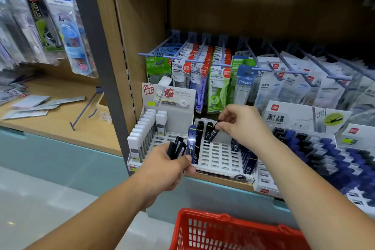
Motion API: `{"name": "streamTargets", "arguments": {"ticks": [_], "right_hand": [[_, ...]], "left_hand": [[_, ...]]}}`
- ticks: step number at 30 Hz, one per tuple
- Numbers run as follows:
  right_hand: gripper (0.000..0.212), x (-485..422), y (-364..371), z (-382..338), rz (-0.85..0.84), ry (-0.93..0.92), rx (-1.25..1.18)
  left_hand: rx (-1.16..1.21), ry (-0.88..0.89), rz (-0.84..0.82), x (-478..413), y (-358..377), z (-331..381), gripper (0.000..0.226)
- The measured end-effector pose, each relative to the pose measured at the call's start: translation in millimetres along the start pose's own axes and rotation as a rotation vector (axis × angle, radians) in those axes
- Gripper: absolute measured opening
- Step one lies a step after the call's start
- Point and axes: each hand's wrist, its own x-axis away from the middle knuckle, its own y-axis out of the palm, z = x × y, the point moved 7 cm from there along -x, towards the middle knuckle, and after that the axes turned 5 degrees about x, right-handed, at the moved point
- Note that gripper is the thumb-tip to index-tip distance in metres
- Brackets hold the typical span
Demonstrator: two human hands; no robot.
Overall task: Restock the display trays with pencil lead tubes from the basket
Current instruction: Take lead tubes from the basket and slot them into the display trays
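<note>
My left hand point(168, 165) grips a bunch of pencil lead tubes point(177, 149), several black ones and one blue, in front of the white slotted display tray point(218, 156). My right hand point(241, 124) pinches a single black lead tube point(213, 133), tilted over the back rows of that tray. Two black tubes point(204, 128) stand in the tray's back row, and more stand along its right side point(246, 158). The red basket point(229, 231) sits below, at the bottom edge of the view.
A white tray of white-capped lead tubes point(144, 136) stands to the left. A larger tray of blue and black tubes point(324, 152) stands to the right. Packets hang on blue pegs point(203, 61) behind. A grey upright post point(101, 57) divides the shelves.
</note>
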Motion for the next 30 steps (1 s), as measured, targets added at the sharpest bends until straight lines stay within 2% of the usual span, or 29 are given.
{"name": "streamTargets", "arguments": {"ticks": [4, 12, 19, 21, 23, 25, 27, 30], "right_hand": [[0.018, 3.8, 7.8, -4.5, -0.021, -0.033, -0.024], [0.028, 4.9, 17.1, -12.5, -0.059, -0.064, -0.053], [0.019, 6.8, 22.8, -3.6, -0.034, -0.033, -0.045], [0.012, 6.8, 22.9, -5.5, -0.101, -0.047, -0.023], [0.022, 7.8, 25.0, -9.0, -0.216, -0.077, 0.052], [0.026, 10.6, 22.0, -11.4, -0.255, -0.095, 0.079], [0.024, 13.9, 9.2, -14.4, -0.204, -0.1, 0.011], [0.018, 20.0, -11.1, -20.0, -0.198, -0.032, -0.282]], "left_hand": [[0.002, -0.005, 0.012, -1.0, 0.4, -1.0, 0.008], [-0.006, -0.015, 0.005, 0.5, -0.4, -0.5, 0.011], [-0.008, -0.007, -0.006, 0.5, -0.2, 0.0, 0.009], [-0.009, 0.003, -0.008, -0.5, -0.8, 0.3, 0.008], [-0.009, 0.011, -0.006, -1.5, -1.8, 0.6, 0.007], [-0.006, 0.01, -0.007, -1.6, -0.5, 1.1, 0.009], [-0.001, 0.015, -0.004, -1.4, 2.7, 2.6, 0.01], [0.01, 0.045, -0.021, -0.8, 11.0, 6.9, 0.008]]}}
